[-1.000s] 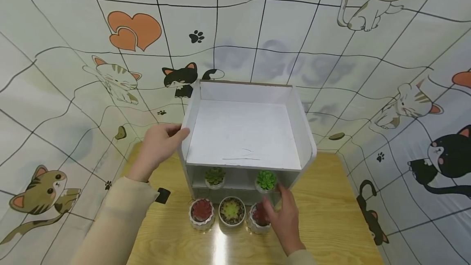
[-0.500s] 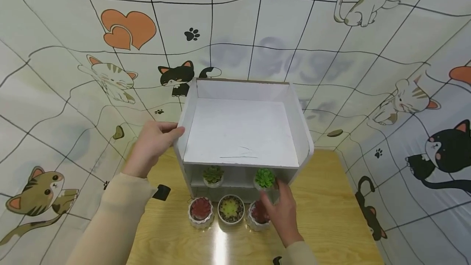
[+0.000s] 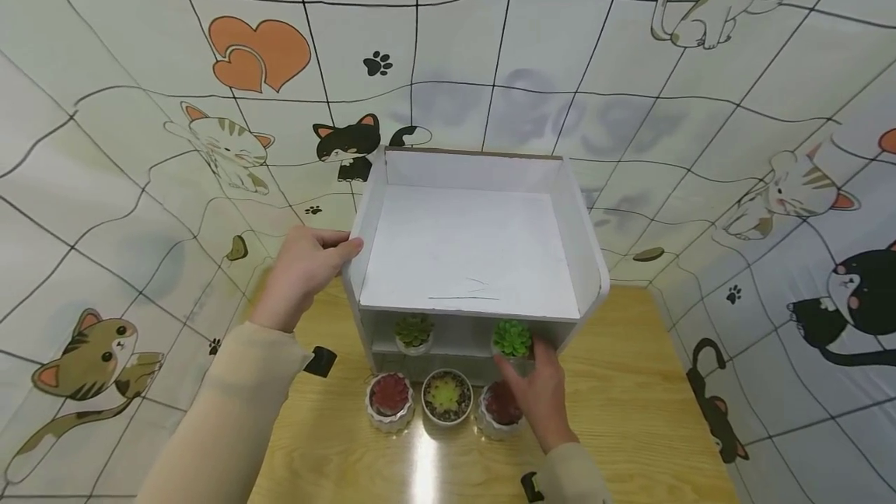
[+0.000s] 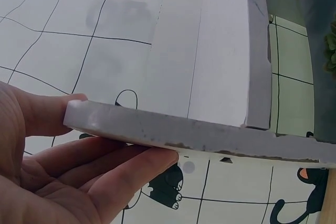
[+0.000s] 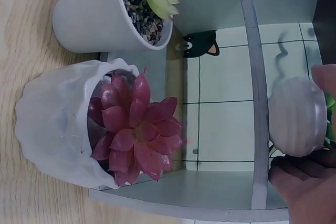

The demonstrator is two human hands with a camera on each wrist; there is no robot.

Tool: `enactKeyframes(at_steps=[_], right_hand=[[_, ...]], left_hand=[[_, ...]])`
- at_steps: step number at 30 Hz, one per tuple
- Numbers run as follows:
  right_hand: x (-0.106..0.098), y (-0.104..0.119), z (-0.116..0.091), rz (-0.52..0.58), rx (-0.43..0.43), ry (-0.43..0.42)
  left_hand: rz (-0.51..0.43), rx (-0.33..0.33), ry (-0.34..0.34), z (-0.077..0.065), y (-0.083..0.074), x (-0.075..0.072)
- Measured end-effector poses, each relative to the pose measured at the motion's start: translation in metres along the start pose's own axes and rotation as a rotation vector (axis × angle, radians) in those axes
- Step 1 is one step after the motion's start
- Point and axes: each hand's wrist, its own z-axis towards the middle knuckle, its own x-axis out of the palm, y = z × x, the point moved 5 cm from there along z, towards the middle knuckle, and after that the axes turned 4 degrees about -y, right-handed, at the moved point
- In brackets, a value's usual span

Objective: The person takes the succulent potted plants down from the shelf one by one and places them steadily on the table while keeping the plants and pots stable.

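Observation:
A white two-level shelf (image 3: 465, 255) stands on the wooden table. My left hand (image 3: 301, 274) pinches its left side panel, thumb on the inner face and fingers outside; the left wrist view shows the panel's worn edge (image 4: 157, 128) between them. On the lower board, at the right, sits a bright green succulent (image 3: 512, 338) in a small white pot (image 5: 297, 116). My right hand (image 3: 539, 395) holds that pot, thumb on one side and fingers on the other. Another potted green succulent (image 3: 414, 330) stands on the same board at the left.
Before the shelf, a yellow-green succulent (image 3: 446, 397) in a white pot stands between two red succulents, one left (image 3: 390, 395) and one right (image 3: 502, 403), in scalloped white pots. Cat-print cloth (image 3: 448, 45) hangs behind and at both sides.
My right hand has moved a little forward, its thumb closer round the pot of the green succulent. My left hand keeps its hold on the panel. The head view shifts slightly.

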Motion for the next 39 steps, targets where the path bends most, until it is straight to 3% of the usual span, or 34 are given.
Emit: enactKeyframes(at_steps=[13, 22, 39], right_hand=[[0.003, -0.004, 0.005, 0.001, 0.03, 0.023], [0.003, -0.011, 0.005, 0.043, 0.03, 0.011], [-0.002, -0.036, 0.012, 0.093, 0.095, 0.112]], left_hand=[[0.061, -0.003, -0.036, 0.0, -0.002, 0.001], [0.028, -0.01, -0.033, 0.0, -0.002, 0.001], [0.023, -0.013, -0.035, -0.002, -0.002, 0.003]])
